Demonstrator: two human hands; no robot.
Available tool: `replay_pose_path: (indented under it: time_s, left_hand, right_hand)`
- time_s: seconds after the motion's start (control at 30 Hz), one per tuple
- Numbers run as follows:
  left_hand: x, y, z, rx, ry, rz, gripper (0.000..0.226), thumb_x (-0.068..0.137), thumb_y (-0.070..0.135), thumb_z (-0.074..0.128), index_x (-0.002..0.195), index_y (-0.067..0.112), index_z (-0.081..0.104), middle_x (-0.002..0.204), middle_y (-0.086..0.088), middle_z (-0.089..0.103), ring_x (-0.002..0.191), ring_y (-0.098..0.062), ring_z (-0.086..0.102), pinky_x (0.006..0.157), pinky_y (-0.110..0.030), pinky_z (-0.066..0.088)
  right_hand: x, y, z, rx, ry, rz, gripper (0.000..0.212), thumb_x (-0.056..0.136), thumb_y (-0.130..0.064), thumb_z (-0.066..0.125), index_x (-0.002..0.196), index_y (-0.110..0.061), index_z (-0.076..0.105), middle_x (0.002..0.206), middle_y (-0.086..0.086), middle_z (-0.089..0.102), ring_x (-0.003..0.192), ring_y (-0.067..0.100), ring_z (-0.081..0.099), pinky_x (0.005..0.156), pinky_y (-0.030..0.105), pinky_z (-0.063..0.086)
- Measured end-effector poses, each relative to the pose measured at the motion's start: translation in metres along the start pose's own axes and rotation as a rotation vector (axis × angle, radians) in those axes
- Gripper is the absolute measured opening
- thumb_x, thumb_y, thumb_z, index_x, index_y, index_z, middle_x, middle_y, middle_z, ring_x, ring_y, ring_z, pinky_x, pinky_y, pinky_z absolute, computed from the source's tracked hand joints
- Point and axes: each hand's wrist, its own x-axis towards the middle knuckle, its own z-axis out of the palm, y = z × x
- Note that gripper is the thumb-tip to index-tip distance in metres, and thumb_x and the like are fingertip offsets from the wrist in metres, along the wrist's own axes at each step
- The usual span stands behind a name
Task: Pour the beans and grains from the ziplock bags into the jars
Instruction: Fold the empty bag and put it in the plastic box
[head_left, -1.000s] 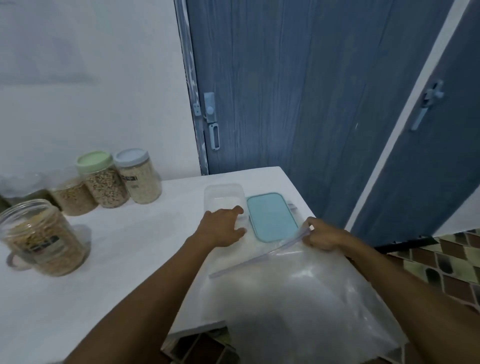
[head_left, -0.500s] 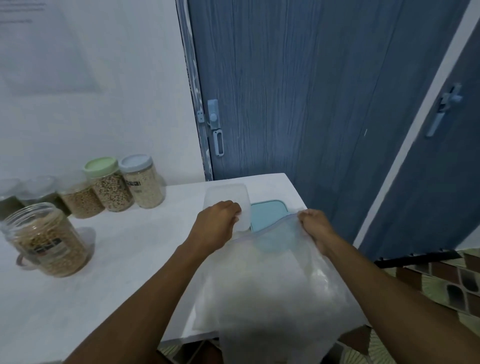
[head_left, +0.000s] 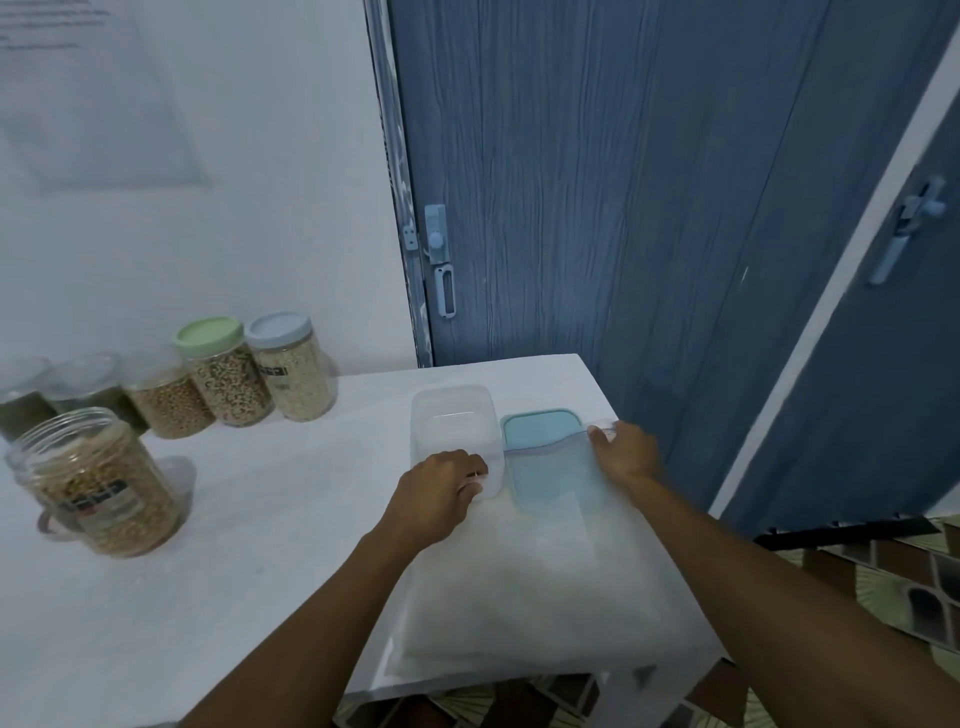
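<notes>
A person's two bare hands hold a large clear ziplock bag (head_left: 530, 582) flat on a white table (head_left: 234, 571), seen from a head-worn camera. The right hand (head_left: 623, 452) pinches the bag's far right corner at the zip strip, fingers curled over the edge. The left hand (head_left: 441, 486) sits at the bag's far left corner with its fingers curled under. It appears to grip the bag's edge there, though the knuckles hide the contact. The bag's near end reaches the table's front edge, and its far end overlaps a teal lid (head_left: 540, 423), which shows through the plastic. What the bag holds is too hazy to tell.

Just left of the lid stands a clear rectangular container (head_left: 452, 415), open-topped, with its near corner touching the left hand's fingertips. Well to the left, near the table's edge, a large open jar (head_left: 98, 483) holds brown beans or grains. Behind it, a row of filled jars lines the wall, among them a green-lidded jar (head_left: 223, 374) and a grey-lidded jar (head_left: 293, 369) standing side by side. A blue door (head_left: 597, 182) with a pale latch (head_left: 436, 249) rises behind the table.
</notes>
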Motion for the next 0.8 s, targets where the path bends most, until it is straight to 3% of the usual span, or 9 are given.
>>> replay_pose_path:
  time_s: [0.07, 0.17, 0.27, 0.4, 0.47, 0.8]
  left_hand:
    - [-0.002, -0.002, 0.004, -0.026, -0.004, -0.006, 0.026, 0.099, 0.021, 0.056, 0.123, 0.016, 0.067, 0.122, 0.000, 0.067, 0.110, -0.021, 0.061, 0.092, -0.031, 0.049]
    - [-0.004, -0.004, 0.005, -0.073, 0.032, -0.013, 0.031, 0.099, 0.023, 0.058, 0.128, 0.014, 0.064, 0.129, -0.002, 0.064, 0.116, -0.020, 0.058, 0.096, -0.019, 0.038]
    - [-0.005, -0.005, 0.000, -0.064, 0.112, -0.004, 0.035, 0.097, 0.025, 0.061, 0.130, 0.012, 0.061, 0.131, -0.005, 0.062, 0.118, -0.022, 0.056, 0.098, -0.018, 0.032]
    - [-0.012, -0.021, -0.012, -0.016, 0.203, -0.038, 0.039, 0.096, 0.031, 0.060, 0.131, 0.013, 0.060, 0.138, -0.006, 0.057, 0.126, -0.025, 0.051, 0.110, -0.033, 0.038]
    - [-0.019, -0.033, -0.019, 0.007, 0.231, -0.042, 0.042, 0.096, 0.036, 0.055, 0.130, 0.012, 0.061, 0.137, -0.007, 0.057, 0.126, -0.026, 0.051, 0.107, -0.040, 0.043]
    - [-0.077, -0.103, -0.087, 0.187, 0.290, -0.028, 0.042, 0.090, 0.041, 0.050, 0.116, 0.012, 0.066, 0.121, -0.006, 0.064, 0.113, -0.030, 0.058, 0.089, -0.044, 0.048]
  right_hand:
    - [-0.007, -0.003, -0.004, -0.224, 0.065, -0.073, 0.060, 0.096, -0.047, 0.054, 0.138, -0.006, 0.046, 0.140, 0.016, 0.047, 0.129, 0.036, 0.043, 0.101, 0.047, 0.043]
    - [-0.023, -0.009, -0.006, -0.507, 0.175, -0.364, 0.070, 0.096, -0.047, 0.052, 0.153, -0.017, 0.026, 0.153, 0.008, 0.030, 0.136, 0.030, 0.031, 0.102, 0.048, 0.032]
    - [-0.037, -0.016, 0.003, -0.383, 0.061, -0.590, 0.054, 0.099, -0.037, 0.052, 0.149, -0.021, 0.040, 0.152, 0.000, 0.039, 0.139, 0.023, 0.032, 0.107, 0.041, 0.026]
    - [-0.057, -0.034, 0.019, -0.124, -0.059, -0.718, 0.036, 0.098, -0.028, 0.058, 0.133, -0.018, 0.059, 0.139, -0.002, 0.055, 0.131, 0.020, 0.045, 0.109, 0.038, 0.033]
    - [-0.067, -0.044, 0.026, -0.144, -0.077, -0.748, 0.034, 0.099, -0.030, 0.057, 0.130, -0.019, 0.060, 0.138, -0.004, 0.055, 0.130, 0.017, 0.045, 0.108, 0.037, 0.032]
    - [-0.117, -0.112, 0.083, -0.250, -0.120, -0.895, 0.036, 0.100, -0.031, 0.054, 0.134, -0.022, 0.057, 0.142, -0.004, 0.052, 0.132, 0.018, 0.041, 0.109, 0.031, 0.025]
